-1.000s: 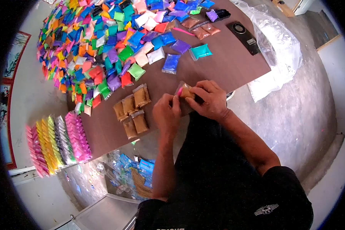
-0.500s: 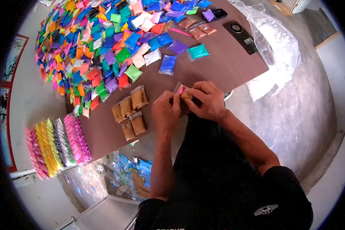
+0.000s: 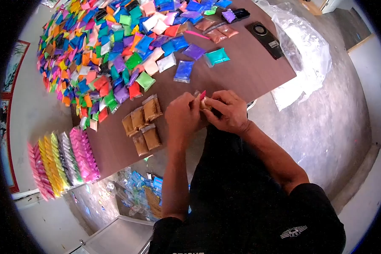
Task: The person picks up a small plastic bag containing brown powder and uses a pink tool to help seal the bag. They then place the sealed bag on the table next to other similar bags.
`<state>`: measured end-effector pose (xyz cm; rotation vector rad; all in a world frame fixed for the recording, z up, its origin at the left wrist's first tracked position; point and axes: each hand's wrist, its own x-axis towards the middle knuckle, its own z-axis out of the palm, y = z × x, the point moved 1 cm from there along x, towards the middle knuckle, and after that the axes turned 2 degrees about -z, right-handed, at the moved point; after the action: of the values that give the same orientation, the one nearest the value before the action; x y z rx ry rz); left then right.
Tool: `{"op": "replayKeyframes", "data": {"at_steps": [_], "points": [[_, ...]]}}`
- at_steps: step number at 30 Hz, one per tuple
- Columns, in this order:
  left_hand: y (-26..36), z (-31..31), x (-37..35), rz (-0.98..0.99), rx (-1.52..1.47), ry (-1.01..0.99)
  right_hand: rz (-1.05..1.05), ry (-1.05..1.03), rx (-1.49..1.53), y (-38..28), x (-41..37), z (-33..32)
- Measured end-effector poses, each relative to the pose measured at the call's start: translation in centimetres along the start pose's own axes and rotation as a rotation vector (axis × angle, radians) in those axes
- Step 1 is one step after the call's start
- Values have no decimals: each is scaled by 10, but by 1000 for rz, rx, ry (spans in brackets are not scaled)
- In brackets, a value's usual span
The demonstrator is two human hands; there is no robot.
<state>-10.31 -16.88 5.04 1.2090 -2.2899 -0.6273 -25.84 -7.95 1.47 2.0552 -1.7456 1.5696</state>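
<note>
Head view: both hands meet over the near edge of the brown table (image 3: 249, 72). The left hand (image 3: 183, 115) and the right hand (image 3: 226, 111) are closed around one small brown packet (image 3: 206, 103), fingers pinching it between them, with a pink strip (image 3: 202, 95) poking up at its top. Five like brown packets (image 3: 142, 125) lie just left, and a heap of coloured packets (image 3: 101, 51) lies beyond.

Right of the brown packets (image 3: 142, 125), the left hand (image 3: 182, 116) and right hand (image 3: 226, 111) clasp a small packet (image 3: 205, 103) over the desk (image 3: 249, 72), which is bare past them. Beyond the brown packets a heap of coloured packets (image 3: 97, 55) blocks the way. Left of them lies a bare strip, then stacked rows (image 3: 63, 163).
</note>
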Motion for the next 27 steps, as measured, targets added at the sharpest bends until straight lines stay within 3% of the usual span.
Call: {"op": "replayKeyframes", "data": {"at_steps": [6, 8, 12, 14, 21, 24, 27], "points": [[-23, -3, 13, -56, 101, 37, 6, 28, -18, 3, 0, 2], [-17, -13, 2, -171, -74, 76, 6, 29, -16, 2, -2, 3], [-1, -13, -26, -170, -137, 68, 29, 23, -24, 2, -1, 6], [-5, -3, -36, -260, -168, 51, 13, 28, -15, 2, -1, 5], [-21, -10, -26, -197, 13, 149, 28, 13, -25, 0, 0, 3], [-14, -15, -30, -271, -58, 164, 15, 19, -29, 2, -3, 3], [1, -8, -39, -185, -201, 158, 13, 24, -28, -1, -2, 6]]}}
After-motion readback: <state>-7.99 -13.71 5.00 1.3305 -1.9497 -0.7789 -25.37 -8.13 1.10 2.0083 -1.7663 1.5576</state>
